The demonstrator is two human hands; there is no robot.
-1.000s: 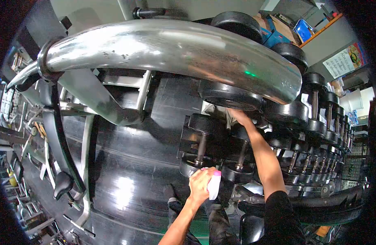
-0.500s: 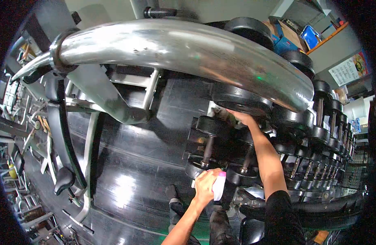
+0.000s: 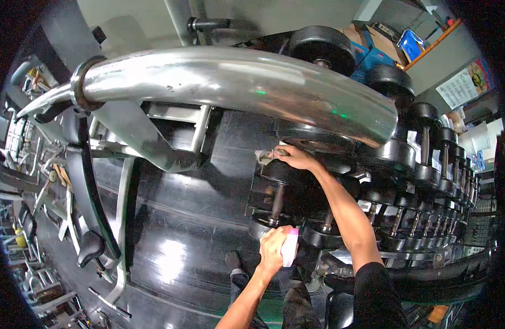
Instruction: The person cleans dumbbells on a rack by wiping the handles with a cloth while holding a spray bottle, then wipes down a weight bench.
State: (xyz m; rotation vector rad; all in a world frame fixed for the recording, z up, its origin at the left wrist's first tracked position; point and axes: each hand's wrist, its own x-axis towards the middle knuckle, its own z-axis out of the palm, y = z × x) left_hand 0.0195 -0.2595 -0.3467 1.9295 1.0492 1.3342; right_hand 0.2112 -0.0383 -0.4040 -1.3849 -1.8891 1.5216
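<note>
Far left, we see gym machines (image 3: 71, 181) standing on the glossy black floor (image 3: 176, 230). Across the top of our view a thick chrome bar (image 3: 236, 82) arcs from left to right, close above us.

Under it, our left hand (image 3: 274, 248) is wrapped around a small spray bottle (image 3: 290, 247) with a pink top, fingers (image 3: 279, 237) curled tight about its body. It hangs low, just in front of the near head of the first dumbbell (image 3: 275, 203) on the rack (image 3: 406, 274).

Higher and a little right, our right hand (image 3: 296, 159) presses a grey cloth (image 3: 264, 156) onto the far head of that same dumbbell. The fingers (image 3: 284, 153) lie flat and together on the cloth, which bunches out past the fingertips to the left. So the cloth sits under and just beyond the fingers, touching the weight, while the bottle is enclosed in the other hand, well apart from the cloth.

To the right, rows of dumbbells (image 3: 428, 164) run off toward the shelves (image 3: 422, 38).

In our judgement the risks are these: the chrome bar is near our head, so rising carelessly could mean a knock; a hard push on the weight could roll it in its cradle and pinch fingers; stray spray on the floor could leave it slippery.
</note>
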